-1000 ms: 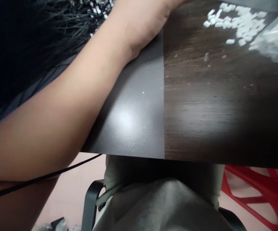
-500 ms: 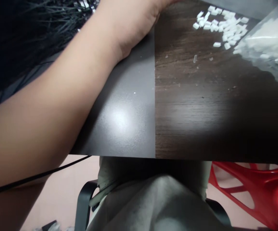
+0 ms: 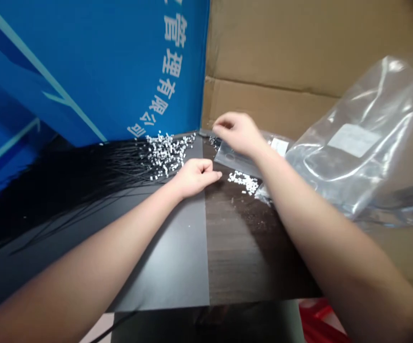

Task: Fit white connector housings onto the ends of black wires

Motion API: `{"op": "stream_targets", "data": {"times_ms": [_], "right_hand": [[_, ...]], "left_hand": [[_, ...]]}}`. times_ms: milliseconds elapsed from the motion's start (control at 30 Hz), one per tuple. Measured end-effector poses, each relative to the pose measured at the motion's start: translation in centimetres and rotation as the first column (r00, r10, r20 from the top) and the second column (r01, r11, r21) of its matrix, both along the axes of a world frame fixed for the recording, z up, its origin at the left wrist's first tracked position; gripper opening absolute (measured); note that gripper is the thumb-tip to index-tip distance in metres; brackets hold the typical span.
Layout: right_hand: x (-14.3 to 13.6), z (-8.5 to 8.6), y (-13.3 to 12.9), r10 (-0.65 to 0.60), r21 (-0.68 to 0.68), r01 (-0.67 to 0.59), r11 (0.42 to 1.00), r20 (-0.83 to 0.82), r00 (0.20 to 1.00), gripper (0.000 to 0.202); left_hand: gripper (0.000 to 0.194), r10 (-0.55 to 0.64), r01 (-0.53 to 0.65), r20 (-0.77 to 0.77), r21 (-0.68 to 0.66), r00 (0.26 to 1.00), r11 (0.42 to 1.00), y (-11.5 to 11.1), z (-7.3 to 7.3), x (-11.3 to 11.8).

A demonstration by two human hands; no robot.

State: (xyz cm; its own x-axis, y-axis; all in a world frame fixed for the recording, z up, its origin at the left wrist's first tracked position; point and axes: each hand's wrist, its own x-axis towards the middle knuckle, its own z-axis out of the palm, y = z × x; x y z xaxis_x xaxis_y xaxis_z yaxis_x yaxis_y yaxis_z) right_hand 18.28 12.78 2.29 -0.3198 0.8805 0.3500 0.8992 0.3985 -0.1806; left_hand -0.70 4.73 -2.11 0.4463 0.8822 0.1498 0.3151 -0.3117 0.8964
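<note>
1. Nearest: one red plastic thing [image 3: 321, 320], low on the right, below the table [image 3: 178, 271], which is grey on the left, dark woodgrain on the right.
2. Two hands in all. Left hand [image 3: 196, 177] is the nearer one, around the seam. Fingers curled, thumb out along the forefinger; can't tell if that grip has anything in it.
3. One loose pile of white pieces [image 3: 245, 182] just right of it on the woodgrain. Tiny, blocky, too many to count.
4. One big heap of black strands [image 3: 85, 174], left side: thin, straightish, messy, white bits [image 3: 166, 151] crowding its right end.
5. Right hand [image 3: 240, 133], farther, over one flat clear bag [image 3: 240, 162]. Fingertips bunched, can't tell if they're pinching something.
6. One big clear bag [image 3: 353, 174], right, one white label.
7. Far: one blue panel [image 3: 113, 62] left, cardboard [image 3: 281, 43] right.
</note>
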Motion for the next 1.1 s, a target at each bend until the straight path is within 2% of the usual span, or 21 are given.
{"op": "stream_targets", "data": {"times_ms": [100, 167, 233, 367, 600, 733, 833, 933, 1033, 1100], "right_hand": [[-1.4, -0.1, 0.4, -0.018, -0.097, 0.03, 0.995, 0.121, 0.993, 0.037], [-2.4, -0.8, 0.8, -0.113, -0.135, 0.147, 0.98, 0.232, 0.966, 0.041], [-3.1, -1.4, 1.1, -0.168, -0.142, 0.213, 0.967, 0.273, 0.947, 0.043], [-3.5, -2.0, 1.1, -0.207, -0.11, 0.24, 0.964, 0.254, 0.945, 0.032], [-3.3, -3.4, 0.0, -0.246, -0.034, 0.256, 0.966, 0.179, 0.953, 0.033], [-3.1, -3.4, 0.0, -0.247, -0.029, 0.254, 0.967, 0.151, 0.957, 0.031], [-2.8, -3.1, 0.0, -0.263, -0.038, 0.264, 0.964, 0.022, 0.965, 0.027], [-2.4, -2.5, -0.1, -0.226, -0.041, 0.223, 0.974, -0.269, 0.936, 0.018], [-2.0, -0.7, -0.3, 0.001, 0.102, 0.069, 0.992, -0.566, 0.824, 0.01], [-1.2, 1.6, -0.7, 0.228, 0.291, -0.023, 0.957, -0.696, 0.681, 0.013]], "left_hand": [[0.046, -0.012, 0.013, -0.084, 0.009, 0.996, 1.0, -0.4, 0.2, 0.0], [0.047, -0.021, 0.023, -0.13, 0.014, 0.991, 1.0, -0.7, 0.3, 0.0], [0.047, -0.026, 0.029, -0.15, 0.019, 0.988, 0.999, -0.8, 0.4, 0.0], [0.046, -0.031, 0.036, -0.148, 0.033, 0.988, 0.999, -0.6, 0.3, 0.0], [0.045, -0.038, 0.045, -0.121, 0.049, 0.992, 0.998, -0.3, -0.1, 0.2], [0.045, -0.023, 0.027, -0.091, 0.038, 0.996, 0.999, -0.2, -0.3, 0.0], [0.046, -0.015, 0.017, -0.063, 0.029, 0.998, 0.999, -0.4, -0.2, -0.1], [0.047, 0.003, -0.002, -0.042, 0.012, 0.999, 1.0, -0.5, 0.0, -0.2], [0.048, 0.041, -0.041, 0.016, -0.012, 0.999, 0.999, -0.5, 0.0, -0.2], [0.049, 0.083, -0.082, 0.087, -0.015, 0.993, 0.997, -0.4, -0.1, -0.3]]}}
